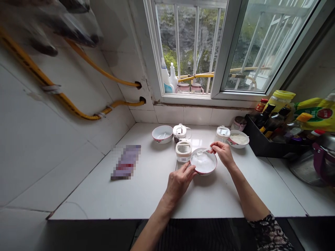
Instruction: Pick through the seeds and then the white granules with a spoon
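A white bowl with a red rim (204,169) stands on the white counter, holding a white granular substance. My left hand (180,179) grips the bowl's left edge with its fingers. Between the fingertips of my right hand (222,151) is a small white spoon (200,152), its head over the far part of the bowl. Just left of and behind the bowl sits a clear container with a white-rimmed lid (183,148). Behind that are a second lidded jar (179,131) and another white bowl (162,135) with a spoon in it.
Back right, a lidded jar (223,133) adjoins a bowl of pale contents (238,139). A black box of bottles (269,144) and a metal pot (305,167) stand at the right. A blurred purple item (126,163) lies at the left. Behind is a window.
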Available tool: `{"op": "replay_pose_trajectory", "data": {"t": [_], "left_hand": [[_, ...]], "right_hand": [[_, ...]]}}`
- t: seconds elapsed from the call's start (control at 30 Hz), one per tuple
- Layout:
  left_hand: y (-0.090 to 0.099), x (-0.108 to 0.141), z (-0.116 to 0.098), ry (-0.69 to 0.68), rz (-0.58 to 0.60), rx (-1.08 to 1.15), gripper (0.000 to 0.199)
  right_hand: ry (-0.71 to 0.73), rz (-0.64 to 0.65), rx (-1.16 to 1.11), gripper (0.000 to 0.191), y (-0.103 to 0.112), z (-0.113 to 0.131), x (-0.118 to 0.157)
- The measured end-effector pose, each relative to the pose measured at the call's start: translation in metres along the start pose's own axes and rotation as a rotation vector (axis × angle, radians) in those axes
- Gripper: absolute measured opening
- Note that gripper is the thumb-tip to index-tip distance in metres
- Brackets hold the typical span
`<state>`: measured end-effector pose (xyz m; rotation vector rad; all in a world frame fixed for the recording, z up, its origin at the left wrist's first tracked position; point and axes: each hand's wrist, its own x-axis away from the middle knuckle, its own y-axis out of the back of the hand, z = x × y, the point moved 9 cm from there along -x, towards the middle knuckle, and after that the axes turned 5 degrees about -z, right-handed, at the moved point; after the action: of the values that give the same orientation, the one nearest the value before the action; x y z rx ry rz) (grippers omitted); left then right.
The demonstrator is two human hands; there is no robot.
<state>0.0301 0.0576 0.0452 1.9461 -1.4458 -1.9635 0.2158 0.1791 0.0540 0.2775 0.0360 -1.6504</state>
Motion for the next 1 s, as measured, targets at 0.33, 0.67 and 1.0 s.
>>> {"op": "replay_pose_trajectory", "data": {"t": [0.33, 0.67, 1.0], "left_hand": [[0.006, -0.004, -0.004, -0.018, -0.046, 0.004, 0.027], [0.003, -0.002, -0.002, -0.01, -0.022, 0.009, 0.021], [0.0, -0.001, 0.0, 0.007, 0.007, 0.009, 0.02]], "right_hand": [[0.167, 0.054, 0.216, 0.013, -0.015, 0.017, 0.011], [-0.044, 0.068, -0.078, 0.014, -0.004, 0.001, 0.0], [-0.133, 0.053, -0.177, 0.02, -0.003, -0.007, -0.003]]}}
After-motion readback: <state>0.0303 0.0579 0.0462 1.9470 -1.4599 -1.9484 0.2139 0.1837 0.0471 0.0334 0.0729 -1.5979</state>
